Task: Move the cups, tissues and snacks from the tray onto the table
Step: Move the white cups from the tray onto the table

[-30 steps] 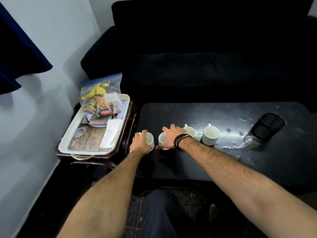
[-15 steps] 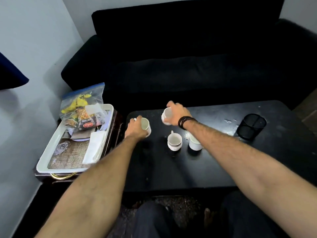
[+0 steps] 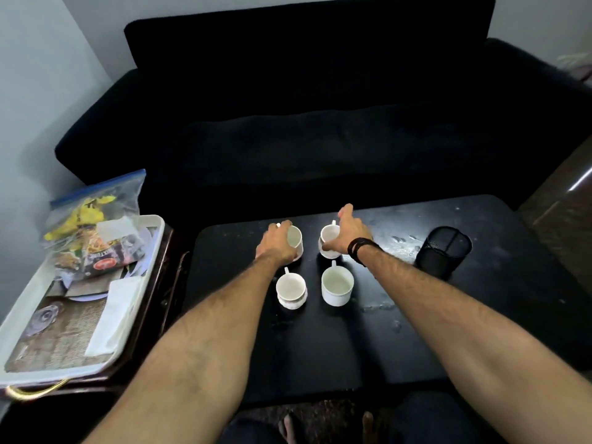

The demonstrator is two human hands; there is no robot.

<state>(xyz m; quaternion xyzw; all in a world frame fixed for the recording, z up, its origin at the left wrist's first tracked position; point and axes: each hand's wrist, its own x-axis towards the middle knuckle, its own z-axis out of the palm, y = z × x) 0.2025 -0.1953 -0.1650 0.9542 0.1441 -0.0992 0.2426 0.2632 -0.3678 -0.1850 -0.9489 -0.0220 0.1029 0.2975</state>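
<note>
On the black table [image 3: 320, 347]: four white cups in a little square. Far left cup [image 3: 295, 238] held by the left hand [image 3: 275, 246], fingers wrapped round its side, most of the cup wall hidden behind the hand. Far right cup [image 3: 330, 237] under the right hand [image 3: 347, 233], palm over its right side, fingers stretched out past it; cannot tell if any finger really grips, since the thumb side is hidden. Black bands [image 3: 360, 248] round that wrist. Near left cup [image 3: 291, 289] and near right cup [image 3: 337, 285] standing free, upright, handles pointing away, touched by no hand. Black mesh holder [image 3: 443, 248] off to the right on the table, well apart from the cups. Pale smudges on the table top beside it, too faint to name.

Left of the table: white tray [image 3: 150, 251] on a dark stand, its near left corner cut off by the picture edge. Folded white tissues [image 3: 112, 312] lying flat along the tray's right side. Clear snack bag [image 3: 93, 213] with a blue top leaning at the far end, yellow bits inside, hard to name. Dark snack packet [image 3: 109, 256] with a red label in front of it, partly under the bag. Small clear glass thing [image 3: 45, 317] on the tray mat, too blurry to tell.

Behind everything: black sofa [image 3: 304, 107], very dark, few details showing.
</note>
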